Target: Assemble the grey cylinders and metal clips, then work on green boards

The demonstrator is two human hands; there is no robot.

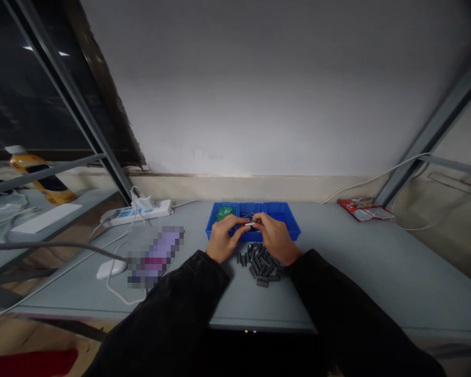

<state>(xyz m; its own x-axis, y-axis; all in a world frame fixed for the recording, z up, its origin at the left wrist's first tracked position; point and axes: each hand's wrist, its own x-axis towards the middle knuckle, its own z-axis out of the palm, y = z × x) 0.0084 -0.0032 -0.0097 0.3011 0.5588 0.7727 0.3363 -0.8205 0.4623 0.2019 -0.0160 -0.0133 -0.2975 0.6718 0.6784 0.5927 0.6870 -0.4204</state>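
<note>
Between the fingertips of both hands is a small, pale, narrow piece [250, 224], too small to name more exactly. My left hand [224, 236] pinches its left end, and my right hand [273, 236] pinches its right end. Both hands are in front of a blue three-compartment tray [295, 230]. Small green parts [224, 212] lie in the left compartment, and thin metal pieces [248, 215] show in the middle one, partly hidden by my fingers. Below the hands, a pile of short dark grey cylinders [264, 264] lies on the table, its right edge partly behind my right hand.
A white power strip [157, 210] with cables, a blurred-out phone-like item [157, 256] and a white mouse-shaped object [111, 269] are on the left of the table [357, 262]. A red packet [363, 208] lies back right. An orange bottle [43, 175] leans farther left.
</note>
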